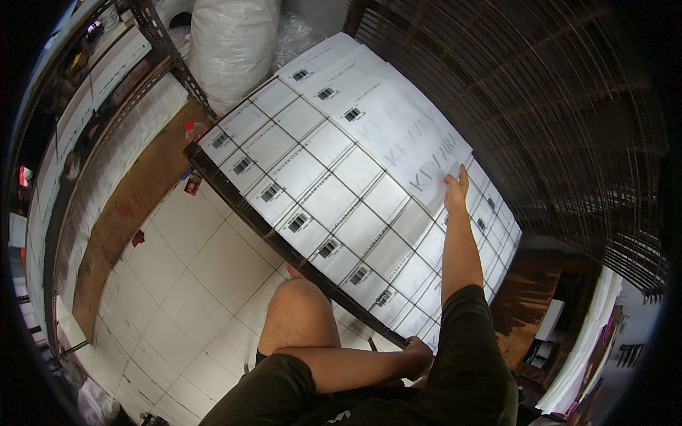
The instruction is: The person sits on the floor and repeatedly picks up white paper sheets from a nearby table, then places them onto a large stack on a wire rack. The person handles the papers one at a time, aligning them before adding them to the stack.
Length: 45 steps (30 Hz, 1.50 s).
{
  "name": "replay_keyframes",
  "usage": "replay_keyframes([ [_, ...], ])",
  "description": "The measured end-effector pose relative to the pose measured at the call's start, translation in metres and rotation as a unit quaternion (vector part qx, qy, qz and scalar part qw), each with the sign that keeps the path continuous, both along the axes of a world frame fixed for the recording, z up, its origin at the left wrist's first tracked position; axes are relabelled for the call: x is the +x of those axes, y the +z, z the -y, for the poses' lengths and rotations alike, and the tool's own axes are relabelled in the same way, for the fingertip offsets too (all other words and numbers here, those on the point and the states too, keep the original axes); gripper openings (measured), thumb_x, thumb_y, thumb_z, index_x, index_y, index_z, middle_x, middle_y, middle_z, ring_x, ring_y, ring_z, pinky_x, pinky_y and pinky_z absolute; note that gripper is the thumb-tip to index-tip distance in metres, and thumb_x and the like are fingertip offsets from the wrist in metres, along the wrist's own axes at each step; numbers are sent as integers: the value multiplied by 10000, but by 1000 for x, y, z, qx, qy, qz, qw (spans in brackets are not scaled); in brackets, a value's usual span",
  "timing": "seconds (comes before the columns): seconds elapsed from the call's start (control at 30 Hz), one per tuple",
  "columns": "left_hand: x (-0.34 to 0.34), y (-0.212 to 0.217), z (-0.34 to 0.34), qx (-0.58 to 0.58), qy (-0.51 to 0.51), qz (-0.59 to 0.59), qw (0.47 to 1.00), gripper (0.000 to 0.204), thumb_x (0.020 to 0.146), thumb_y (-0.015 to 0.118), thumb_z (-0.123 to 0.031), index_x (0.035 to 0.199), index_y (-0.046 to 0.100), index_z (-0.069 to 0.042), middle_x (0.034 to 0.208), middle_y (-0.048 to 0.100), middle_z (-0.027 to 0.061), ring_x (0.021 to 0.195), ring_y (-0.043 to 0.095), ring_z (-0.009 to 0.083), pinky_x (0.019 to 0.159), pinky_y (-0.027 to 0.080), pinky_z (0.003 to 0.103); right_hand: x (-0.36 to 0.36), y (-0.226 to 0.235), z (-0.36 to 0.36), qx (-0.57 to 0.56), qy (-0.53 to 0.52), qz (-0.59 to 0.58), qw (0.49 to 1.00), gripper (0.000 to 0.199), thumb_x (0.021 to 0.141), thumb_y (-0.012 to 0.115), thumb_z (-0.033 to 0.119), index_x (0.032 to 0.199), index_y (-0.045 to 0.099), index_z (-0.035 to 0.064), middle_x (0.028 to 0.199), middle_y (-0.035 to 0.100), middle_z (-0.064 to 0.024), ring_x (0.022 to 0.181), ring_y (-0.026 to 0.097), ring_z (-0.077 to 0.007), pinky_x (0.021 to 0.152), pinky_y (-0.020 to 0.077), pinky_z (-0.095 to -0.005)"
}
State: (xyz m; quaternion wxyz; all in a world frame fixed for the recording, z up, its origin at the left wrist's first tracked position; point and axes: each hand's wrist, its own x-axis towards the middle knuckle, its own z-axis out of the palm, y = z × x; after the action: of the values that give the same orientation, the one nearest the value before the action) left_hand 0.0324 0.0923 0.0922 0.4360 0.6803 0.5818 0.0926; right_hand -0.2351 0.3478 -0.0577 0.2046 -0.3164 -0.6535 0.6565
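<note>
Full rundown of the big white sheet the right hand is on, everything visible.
The large white sheet looks like thin paper or film, with faint grey lettering. It lies flat across a wire-grid shelf filled with white labelled boxes, covering its far rows. The right hand presses on its near edge. No creases are visible.

Glossy white plastic packets (334,177), dark metal wire rack (249,213), smooth floor tiles (192,284)

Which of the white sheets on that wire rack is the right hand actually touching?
The right hand rests on the large white sheet with big grey lettering, lying on top; the small barcoded white packs beneath the wire grid are untouched.
</note>
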Motion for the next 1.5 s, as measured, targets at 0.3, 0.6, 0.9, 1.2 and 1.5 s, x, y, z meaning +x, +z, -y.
replay_keyframes([
  [0.3,-9,16,6,-13,-9,34,999,471,703,709,-283,1127,630,-91,1102,638,115,1005,615,300,830,441,553,38,1,1,230,-30,96,968,758,713,638,15,1401,323,64,1391,331,-201,1287,328,-317,1054,295,-382],
  [0.6,12,-10,7,-1,-4,-11,1000,446,679,742,-432,988,689,-114,1001,668,94,959,637,279,805,491,455,239,105,60,369,85,80,922,618,713,628,-4,1305,454,37,1228,498,-177,1070,519,-291,931,413,-368],
  [0.9,21,-14,6,-9,-54,-53,997,609,747,625,-565,1112,595,-79,1073,603,143,1019,586,324,820,485,450,497,245,34,661,-233,219,678,503,711,655,83,1203,553,105,1313,451,-146,1239,384,-357,1020,279,-471],
  [1.2,29,-24,23,-9,-75,-86,993,701,757,603,-592,1235,518,-86,1154,574,160,1079,550,323,891,451,411,642,275,38,674,-343,325,568,569,662,679,123,1212,536,119,1311,414,-181,1206,396,-370,989,304,-479],
  [1.5,12,-24,36,-26,29,-46,998,751,751,620,-583,1293,479,-82,1150,585,175,1079,563,316,909,448,387,648,297,56,626,-384,153,661,400,675,662,30,1070,607,69,1114,553,-119,791,602,-226,749,464,-340],
])
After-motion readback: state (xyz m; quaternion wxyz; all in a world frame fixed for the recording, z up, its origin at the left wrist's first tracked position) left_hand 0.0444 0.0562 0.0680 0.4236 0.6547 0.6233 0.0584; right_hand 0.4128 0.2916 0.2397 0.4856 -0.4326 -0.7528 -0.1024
